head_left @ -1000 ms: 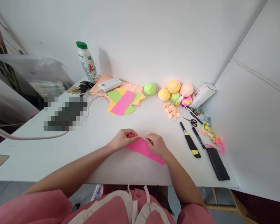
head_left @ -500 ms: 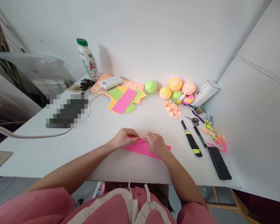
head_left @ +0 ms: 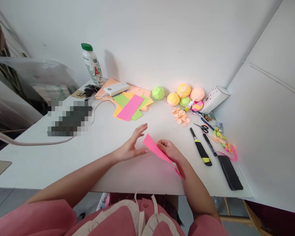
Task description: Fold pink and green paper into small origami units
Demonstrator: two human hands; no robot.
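the fingers (head_left: 165, 142) of the right hand (head_left: 171, 152) are pinched on a pink paper strip (head_left: 154, 147), the thumb lying across its face. the left hand (head_left: 127, 149) is spread wide, thumb well apart from the other fingers, with nothing in its grasp, just beside the strip's far end. the strip is over the front half of the worktop (head_left: 108, 131), near the middle of the front edge, slanting from between the hands down toward the right forearm; its nearer end looks bent lengthwise, and whether that end touches the surface cannot be told. toward the back edge, left of the middle, coloured paper sheets (head_left: 130, 108) lie overlapped, a white power bank (head_left: 116, 88) on them and a green-capped bottle (head_left: 92, 65) behind its left. along the back edge, right of the middle, sits a cluster of faceted paper balls (head_left: 184, 90), with peach paper scraps (head_left: 180, 117) in front. nearer the right edge lie scissors (head_left: 204, 128), a cutter knife (head_left: 201, 150) and a marker (head_left: 209, 145); a black pouch (head_left: 229, 172) rests near the front right corner.
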